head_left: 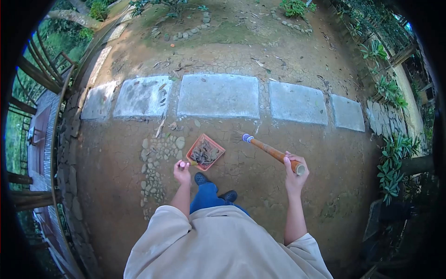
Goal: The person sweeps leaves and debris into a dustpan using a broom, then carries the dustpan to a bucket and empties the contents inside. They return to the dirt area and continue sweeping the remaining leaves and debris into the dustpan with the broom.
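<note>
My left hand (182, 171) is closed round the short yellowish handle of an orange dustpan (219, 160). Dry brown leaves (203, 152) lie heaped inside the pan, which is just in front of my feet. A broom (267, 149) with a thick bamboo-like handle is in my right hand (295, 169), fingers wrapped near its open, hollow end. The broom slants away to the upper left, and its thin dark bristles (238, 136) beyond a purple and white binding point toward the ground right of the pan.
Large grey paving slabs (218, 96) cross the bare earth ahead. A patch of rounded stones (155, 162) lies to the left, beyond it a wooden railing (39, 69). Green plants (394, 162) line the right edge. Scattered leaves dot the ground near stone-ringed shrubs (297, 7).
</note>
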`<action>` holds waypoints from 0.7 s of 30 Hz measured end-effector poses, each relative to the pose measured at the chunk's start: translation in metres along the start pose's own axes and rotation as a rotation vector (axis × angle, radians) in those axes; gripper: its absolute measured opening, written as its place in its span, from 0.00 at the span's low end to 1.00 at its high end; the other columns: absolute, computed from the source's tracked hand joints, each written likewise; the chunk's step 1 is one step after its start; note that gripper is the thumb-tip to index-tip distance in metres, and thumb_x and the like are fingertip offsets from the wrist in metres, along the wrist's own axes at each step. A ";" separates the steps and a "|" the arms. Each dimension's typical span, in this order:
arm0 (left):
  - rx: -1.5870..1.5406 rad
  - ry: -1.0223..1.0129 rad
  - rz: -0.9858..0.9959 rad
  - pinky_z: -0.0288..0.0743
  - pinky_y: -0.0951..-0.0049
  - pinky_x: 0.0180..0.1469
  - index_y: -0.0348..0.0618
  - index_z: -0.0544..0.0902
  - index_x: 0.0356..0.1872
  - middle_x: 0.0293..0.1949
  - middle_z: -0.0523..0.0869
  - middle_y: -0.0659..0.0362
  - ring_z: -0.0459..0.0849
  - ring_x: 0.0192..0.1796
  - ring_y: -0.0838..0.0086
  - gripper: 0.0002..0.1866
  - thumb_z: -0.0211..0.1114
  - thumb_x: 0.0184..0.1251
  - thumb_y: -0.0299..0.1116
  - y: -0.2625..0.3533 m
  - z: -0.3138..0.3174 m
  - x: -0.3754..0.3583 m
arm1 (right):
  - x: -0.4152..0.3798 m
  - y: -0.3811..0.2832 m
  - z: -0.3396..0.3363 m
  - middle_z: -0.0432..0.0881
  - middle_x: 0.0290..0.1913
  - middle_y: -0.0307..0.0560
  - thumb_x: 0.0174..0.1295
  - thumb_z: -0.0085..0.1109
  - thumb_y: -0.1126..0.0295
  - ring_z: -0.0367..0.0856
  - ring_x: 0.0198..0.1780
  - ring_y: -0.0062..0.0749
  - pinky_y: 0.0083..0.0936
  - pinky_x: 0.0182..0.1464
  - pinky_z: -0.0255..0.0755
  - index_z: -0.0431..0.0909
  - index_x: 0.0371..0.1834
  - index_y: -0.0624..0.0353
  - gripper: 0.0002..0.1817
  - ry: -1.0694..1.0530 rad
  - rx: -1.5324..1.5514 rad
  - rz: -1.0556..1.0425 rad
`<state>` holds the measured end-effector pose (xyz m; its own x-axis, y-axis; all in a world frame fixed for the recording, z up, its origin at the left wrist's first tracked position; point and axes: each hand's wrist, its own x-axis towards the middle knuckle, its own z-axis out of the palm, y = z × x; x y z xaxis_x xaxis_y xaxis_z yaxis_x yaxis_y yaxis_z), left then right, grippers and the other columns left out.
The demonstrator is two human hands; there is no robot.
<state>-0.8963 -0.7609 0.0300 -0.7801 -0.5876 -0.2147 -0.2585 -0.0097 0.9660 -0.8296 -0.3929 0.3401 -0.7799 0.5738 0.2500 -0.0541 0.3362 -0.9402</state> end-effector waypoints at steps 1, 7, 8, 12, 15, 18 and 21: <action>0.000 0.007 -0.010 0.81 0.70 0.55 0.41 0.83 0.52 0.48 0.85 0.57 0.85 0.50 0.71 0.22 0.74 0.55 0.15 -0.005 0.001 0.008 | 0.004 0.011 0.012 0.87 0.41 0.49 0.63 0.66 0.81 0.86 0.53 0.38 0.34 0.59 0.76 0.79 0.35 0.64 0.04 -0.034 -0.041 -0.009; 0.034 0.012 -0.039 0.82 0.71 0.53 0.41 0.83 0.51 0.49 0.85 0.57 0.86 0.50 0.71 0.21 0.73 0.56 0.15 -0.034 0.003 0.055 | 0.016 0.063 0.089 0.87 0.38 0.47 0.57 0.72 0.80 0.88 0.52 0.41 0.33 0.57 0.78 0.81 0.33 0.63 0.07 -0.067 -0.139 -0.079; 0.040 0.004 -0.053 0.82 0.71 0.53 0.41 0.83 0.51 0.49 0.85 0.57 0.86 0.50 0.71 0.21 0.73 0.56 0.15 -0.039 0.002 0.061 | 0.014 0.071 0.099 0.87 0.38 0.47 0.57 0.72 0.80 0.88 0.52 0.42 0.34 0.57 0.78 0.81 0.34 0.63 0.07 -0.086 -0.145 -0.097; 0.158 0.002 -0.116 0.82 0.71 0.52 0.41 0.83 0.52 0.48 0.86 0.57 0.86 0.49 0.72 0.21 0.74 0.56 0.16 -0.023 0.005 0.075 | 0.004 0.099 0.131 0.87 0.39 0.49 0.54 0.74 0.81 0.87 0.54 0.45 0.35 0.56 0.79 0.80 0.34 0.62 0.10 -0.174 -0.183 -0.127; 0.205 -0.001 -0.120 0.81 0.70 0.54 0.41 0.83 0.52 0.48 0.86 0.58 0.85 0.51 0.71 0.22 0.74 0.55 0.16 -0.020 0.002 0.080 | -0.001 0.086 0.148 0.87 0.39 0.49 0.53 0.74 0.81 0.87 0.54 0.45 0.34 0.56 0.80 0.80 0.34 0.62 0.11 -0.298 -0.221 -0.149; 0.183 -0.001 -0.130 0.81 0.70 0.55 0.41 0.84 0.51 0.48 0.85 0.59 0.85 0.52 0.72 0.22 0.74 0.53 0.15 -0.024 0.002 0.087 | -0.003 0.072 0.159 0.87 0.39 0.50 0.54 0.74 0.81 0.87 0.54 0.45 0.36 0.56 0.80 0.80 0.34 0.62 0.10 -0.361 -0.183 -0.116; 0.180 0.009 -0.153 0.81 0.70 0.55 0.41 0.84 0.51 0.48 0.86 0.59 0.85 0.52 0.72 0.22 0.75 0.53 0.16 -0.022 0.000 0.089 | -0.002 0.056 0.167 0.87 0.39 0.49 0.55 0.73 0.82 0.87 0.53 0.44 0.37 0.57 0.80 0.80 0.34 0.62 0.10 -0.426 -0.046 -0.035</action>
<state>-0.9602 -0.8131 -0.0102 -0.7192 -0.5972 -0.3550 -0.4715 0.0443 0.8808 -0.9352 -0.5001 0.2479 -0.9665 0.2047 0.1546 -0.0648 0.3884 -0.9192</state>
